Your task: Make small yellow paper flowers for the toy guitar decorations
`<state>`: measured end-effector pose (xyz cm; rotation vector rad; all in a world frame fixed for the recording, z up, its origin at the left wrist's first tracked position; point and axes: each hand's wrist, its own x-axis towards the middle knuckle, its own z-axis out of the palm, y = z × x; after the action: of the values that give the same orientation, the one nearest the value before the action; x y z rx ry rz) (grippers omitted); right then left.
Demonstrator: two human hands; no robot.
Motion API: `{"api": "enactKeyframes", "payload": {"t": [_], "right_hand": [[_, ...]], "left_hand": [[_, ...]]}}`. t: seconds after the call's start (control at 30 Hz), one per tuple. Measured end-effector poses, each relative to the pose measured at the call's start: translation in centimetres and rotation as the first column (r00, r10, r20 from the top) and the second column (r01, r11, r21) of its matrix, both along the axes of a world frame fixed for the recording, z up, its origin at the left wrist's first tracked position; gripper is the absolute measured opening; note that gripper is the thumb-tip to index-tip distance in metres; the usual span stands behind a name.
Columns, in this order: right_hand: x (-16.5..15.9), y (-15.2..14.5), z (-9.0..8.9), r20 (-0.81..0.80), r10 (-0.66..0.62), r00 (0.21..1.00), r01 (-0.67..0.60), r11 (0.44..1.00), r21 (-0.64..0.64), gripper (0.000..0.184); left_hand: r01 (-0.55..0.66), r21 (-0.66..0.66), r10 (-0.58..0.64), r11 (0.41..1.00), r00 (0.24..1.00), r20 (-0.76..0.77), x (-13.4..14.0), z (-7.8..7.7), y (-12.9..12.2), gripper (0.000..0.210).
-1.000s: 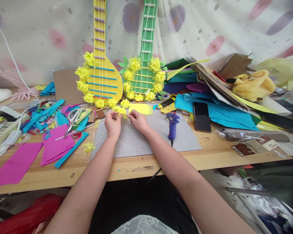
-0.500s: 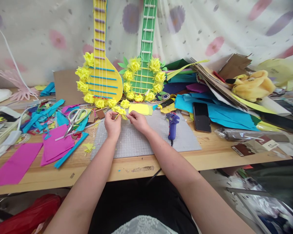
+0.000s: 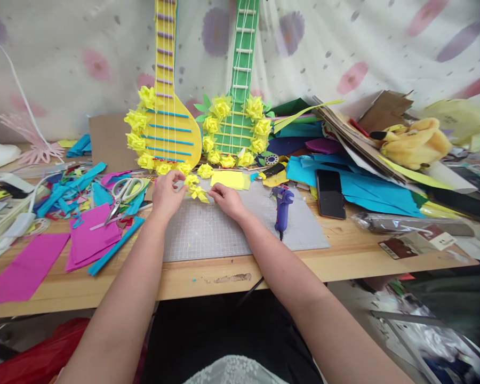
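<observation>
Far left, magenta paper sheets (image 3: 93, 237), a blue paper strip (image 3: 116, 246) and scissors (image 3: 125, 194), blades toward the wearer. Next, the left hand (image 3: 170, 193): thumb and fingers apart, curled, just beside the yellow paper flower (image 3: 199, 193). Flower is between the hands, over the upper part of the gray cutting mat (image 3: 208, 237), long axis diagonal: ruffled end up-left toward the yellow model instrument (image 3: 176, 120), pointed petal tips down-right toward the wearer. Right hand (image 3: 227, 200): thumb and index together, seemingly clamped on the flower's right edge, contact too small to be sure. Farther right, blue glue gun (image 3: 283, 208) upright in view, nozzle left, then black phone (image 3: 331, 193).

Vs half a second ago: left hand off the flower, shifted left; flower spread longer and lower; left forearm now covers the yellow scraps; right hand about the same; glue gun and phone unmoved.
</observation>
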<state>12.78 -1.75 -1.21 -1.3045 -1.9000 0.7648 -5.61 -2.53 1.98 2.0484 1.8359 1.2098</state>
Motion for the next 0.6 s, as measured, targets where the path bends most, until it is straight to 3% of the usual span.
{"api": "enactKeyframes", "payload": {"t": [0.1, 0.23, 0.4, 0.6], "right_hand": [[0.2, 0.1, 0.0, -0.003, 0.042, 0.999, -0.042, 0.999, 0.003, 0.023], [0.5, 0.1, 0.1, 0.008, 0.110, 0.994, -0.110, 0.994, -0.019, 0.022], [0.7, 0.1, 0.1, 0.003, 0.150, 0.989, -0.149, 0.988, -0.049, 0.021], [0.8, 0.4, -0.2, 0.008, 0.179, 0.984, -0.179, 0.983, -0.051, 0.020]], "left_hand": [[0.142, -0.071, -0.156, 0.987, 0.954, -0.256, -1.1, 0.9, 0.9, 0.022], [0.281, -0.172, -0.328, 0.944, 0.850, -0.413, -1.7, 1.3, 2.3, 0.024], [0.346, -0.229, -0.413, 0.910, 0.804, -0.428, -1.7, 1.3, 2.6, 0.022], [0.294, -0.243, -0.360, 0.925, 0.883, -0.302, -0.7, 1.2, 2.0, 0.013]]}}
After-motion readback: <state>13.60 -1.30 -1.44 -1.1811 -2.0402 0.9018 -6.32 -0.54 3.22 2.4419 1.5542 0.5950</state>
